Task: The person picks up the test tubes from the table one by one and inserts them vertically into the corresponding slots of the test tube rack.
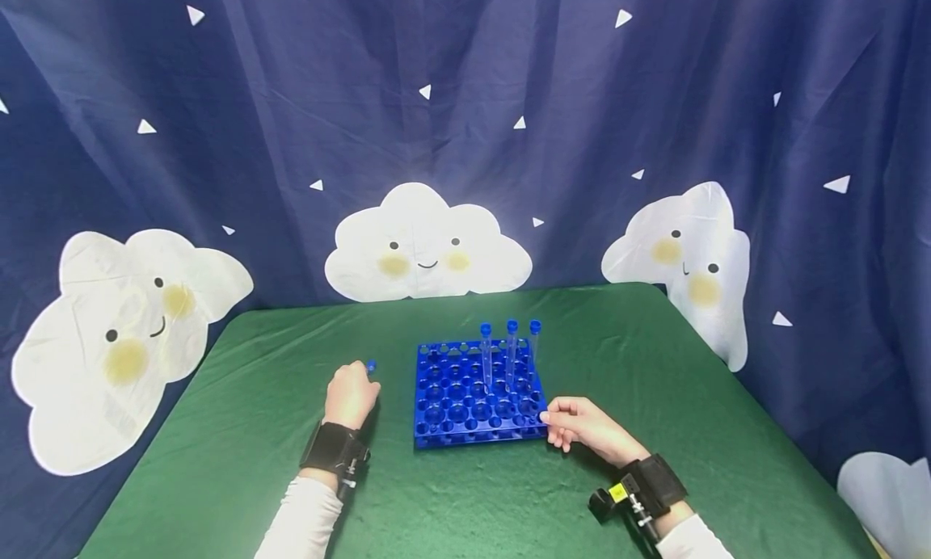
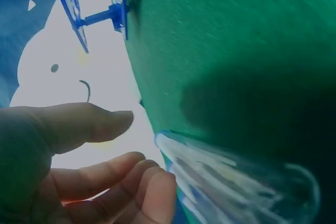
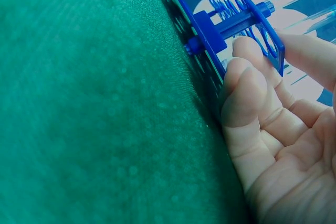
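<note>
- Centrally on the green desk (image 1: 276,430) sits a blue tube rack (image 1: 454,401), a flat grid of round holes in two tiers joined by short posts.
- Three clear tubes with blue caps (image 1: 511,353) stand upright in the rack's far right part, roughly at the rack's 1 o'clock, side by side in a row.
- The left hand (image 1: 351,393) lies on the desk at 9 o'clock from the rack, just beside it but apart from its edge.
- Its fingers curl round a fourth clear tube (image 2: 231,182), whose blue cap (image 1: 372,367) peeks out beyond the knuckles at 12 o'clock of the hand.
- From the left wrist view, that tube lies low against the green cloth, with the thumb (image 2: 79,121) above it and the fingertips (image 2: 152,192) touching it; the rack's corner (image 2: 92,9) shows far off.
- The right hand (image 1: 582,426) rests at the rack's near right corner, about 4 o'clock from the rack's middle.
- Its thumb (image 3: 310,59) lies on the upper tier's edge and its fingers (image 3: 247,95) press against the side, so the hand pinches the rack's corner.
- Both wrists carry black straps with small cameras; white sleeves show below them.
- Behind the desk hangs a dark blue curtain (image 1: 291,98) printed with smiling white clouds and small triangles.
</note>
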The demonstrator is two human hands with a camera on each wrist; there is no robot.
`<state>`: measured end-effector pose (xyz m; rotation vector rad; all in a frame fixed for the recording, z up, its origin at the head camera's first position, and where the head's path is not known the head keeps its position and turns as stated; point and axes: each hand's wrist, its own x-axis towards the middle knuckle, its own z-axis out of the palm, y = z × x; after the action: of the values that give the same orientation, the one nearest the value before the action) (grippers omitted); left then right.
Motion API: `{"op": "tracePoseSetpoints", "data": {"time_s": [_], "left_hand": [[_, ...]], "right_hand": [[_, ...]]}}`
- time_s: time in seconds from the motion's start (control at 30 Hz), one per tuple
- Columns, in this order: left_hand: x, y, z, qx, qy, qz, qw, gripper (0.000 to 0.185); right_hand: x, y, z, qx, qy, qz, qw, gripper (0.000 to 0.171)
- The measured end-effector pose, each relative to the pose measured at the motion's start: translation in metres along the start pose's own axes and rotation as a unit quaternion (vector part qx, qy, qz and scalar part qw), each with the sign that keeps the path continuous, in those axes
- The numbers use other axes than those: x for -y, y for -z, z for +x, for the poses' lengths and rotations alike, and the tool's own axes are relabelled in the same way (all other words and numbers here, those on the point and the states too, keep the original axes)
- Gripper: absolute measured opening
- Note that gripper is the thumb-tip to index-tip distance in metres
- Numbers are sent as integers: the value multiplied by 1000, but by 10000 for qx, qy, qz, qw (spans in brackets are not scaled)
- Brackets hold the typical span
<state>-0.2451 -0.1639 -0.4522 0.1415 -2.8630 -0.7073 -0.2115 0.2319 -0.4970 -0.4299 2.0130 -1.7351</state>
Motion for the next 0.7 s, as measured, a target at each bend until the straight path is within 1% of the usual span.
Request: {"op": "tracePoseSetpoints", "data": {"time_s": [0.13,0.23,0.53,0.7], "left_hand": [[4,-2,0,225,248,32,9994,16],[5,-3,-1,264,341,35,9991,14],[4,-9,-2,118,250,113,9996,14],[2,-11,-1,142,276,165,9994,14]], "right_hand": [[0,0,0,-9,19,-7,10000,32],[0,0,-1,-14,19,-12,10000,33],[-1,0,0,-8,11,-8,10000,32],[-1,0,0,7,41,-1,10000,33]]}}
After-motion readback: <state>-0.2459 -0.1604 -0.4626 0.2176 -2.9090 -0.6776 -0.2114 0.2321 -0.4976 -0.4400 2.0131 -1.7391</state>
